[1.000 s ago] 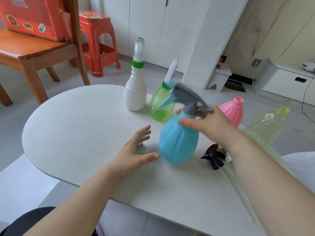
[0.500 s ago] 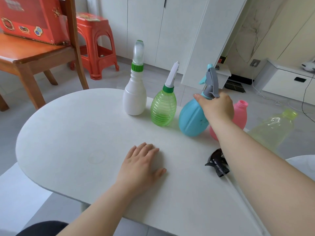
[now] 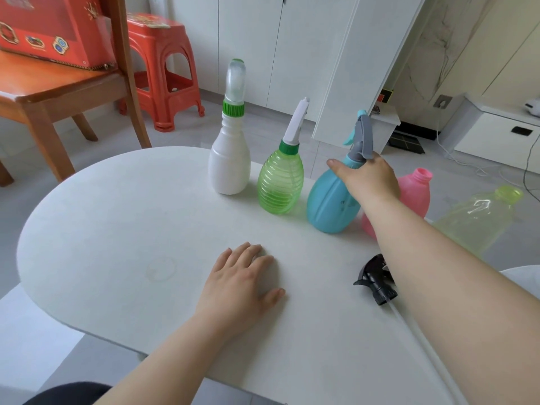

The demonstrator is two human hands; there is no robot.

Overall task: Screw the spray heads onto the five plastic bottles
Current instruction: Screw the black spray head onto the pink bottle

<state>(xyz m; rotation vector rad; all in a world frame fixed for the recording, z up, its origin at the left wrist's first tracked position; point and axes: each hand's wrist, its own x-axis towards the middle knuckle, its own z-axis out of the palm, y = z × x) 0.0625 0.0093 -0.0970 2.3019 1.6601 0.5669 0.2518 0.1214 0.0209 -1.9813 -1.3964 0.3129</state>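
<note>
Head view, blue bottle (image 3: 327, 206): stands upright near the far edge of the table (image 3: 117, 229), with its grey spray head (image 3: 362, 138) fitted and pointing up.
Right hand (image 3: 369, 179): its fingers are curled round the blue bottle's neck, just under the grey spray head, with the thumb out on the left side. It is grasping the bottle.
Left hand (image 3: 239, 285): lies flat on the table, nearer the person than the blue bottle and off to its left. The fingers are stretched out and hold nothing.
Green bottle (image 3: 280, 185): just beside the blue bottle on its left, upright, head on.
White bottle (image 3: 229, 168): further left of the blue bottle, beyond the green one, upright, head on.
Pink bottle (image 3: 415, 194): just right of the blue bottle, partly behind the right wrist, upright, neck bare.
Pale yellow-green bottle (image 3: 479, 220): further right of the blue bottle, leaning, mouth bare. I cannot tell what it rests on.
Black spray head (image 3: 375, 279): lies on its side on the table, nearer the person than the blue bottle and a little right, just beside the right forearm. Its clear tube trails toward the person.
Progress: three of the five bottles look finished, and I can't see a fifth head.
Coming move, as I read it: the black spray head lies right of the idle left hand, the nearer one. The right hand must let go and draw back. The head has to be stood tube-down over the pink neck.
</note>
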